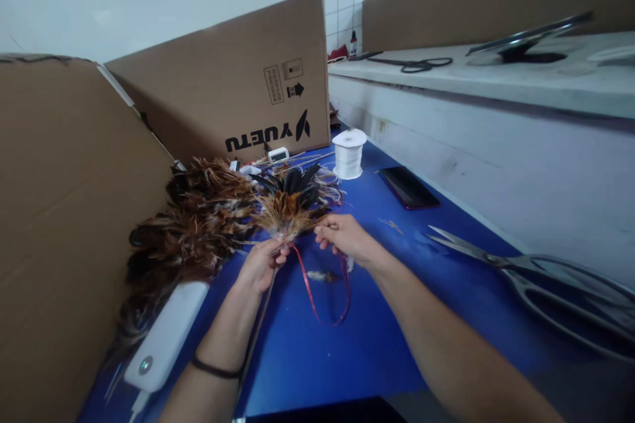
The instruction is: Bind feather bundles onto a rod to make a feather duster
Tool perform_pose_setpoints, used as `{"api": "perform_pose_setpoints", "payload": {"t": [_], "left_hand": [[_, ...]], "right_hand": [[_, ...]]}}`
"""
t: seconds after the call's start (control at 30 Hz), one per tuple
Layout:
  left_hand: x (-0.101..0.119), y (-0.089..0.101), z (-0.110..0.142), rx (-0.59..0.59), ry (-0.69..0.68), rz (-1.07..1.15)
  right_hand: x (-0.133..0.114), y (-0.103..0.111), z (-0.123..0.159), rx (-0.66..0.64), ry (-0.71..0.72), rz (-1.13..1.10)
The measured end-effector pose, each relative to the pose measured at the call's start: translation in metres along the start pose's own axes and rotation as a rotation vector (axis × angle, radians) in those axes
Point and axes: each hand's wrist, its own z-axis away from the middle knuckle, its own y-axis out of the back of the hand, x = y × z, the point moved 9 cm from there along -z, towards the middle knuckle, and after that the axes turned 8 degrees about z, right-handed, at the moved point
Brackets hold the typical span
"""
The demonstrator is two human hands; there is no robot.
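Note:
My left hand point(260, 264) is closed around the base of a fan of brown and black feathers point(292, 205), held on a thin stick that runs down past my wrist. My right hand point(344, 238) is closed in a pinch just right of the bundle's base, on a thin strand I can barely see. A red ribbon point(317, 297) loops down from the bundle onto the blue table point(347, 350). A small loose feather point(320, 275) lies under the hands.
A heap of brown feathers point(193, 225) lies left. A white thread spool point(348, 153), a dark phone point(409, 188) and large scissors point(540, 277) lie right. A white power bank point(166, 336) sits near left. Cardboard boxes point(233, 79) wall the left and back.

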Motion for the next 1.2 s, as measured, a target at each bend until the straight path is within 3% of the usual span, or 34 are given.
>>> {"api": "perform_pose_setpoints", "payload": {"t": [0.07,0.13,0.27,0.43,0.53,0.67,0.87,1.03,1.2], "left_hand": [[0.001,0.000,0.000,0.007,0.000,0.006],[0.002,0.000,0.000,0.005,-0.006,0.009],[0.002,0.000,0.000,-0.010,-0.017,-0.020],[0.000,0.000,0.002,-0.011,-0.021,-0.097],[0.000,-0.004,0.003,-0.041,-0.038,-0.121],[0.000,-0.006,0.003,-0.046,-0.042,-0.116],[0.003,-0.002,0.003,0.016,-0.096,-0.105],[0.004,-0.006,0.006,0.002,-0.126,-0.128],[0.003,-0.010,0.008,0.040,-0.184,-0.226]], "right_hand": [[-0.007,0.016,0.002,0.008,0.049,0.126],[-0.011,0.016,0.006,-0.060,0.093,0.222],[-0.008,-0.025,0.019,-0.284,0.129,0.273],[0.007,-0.063,0.024,-0.263,-0.007,0.045],[0.010,-0.074,0.025,-0.265,-0.097,-0.177],[0.014,-0.069,0.020,-0.193,-0.138,-0.176],[0.005,-0.054,0.001,-0.005,0.106,0.097],[-0.001,-0.044,-0.002,0.092,0.140,0.311],[-0.005,-0.036,0.001,0.179,0.175,0.364]]}}
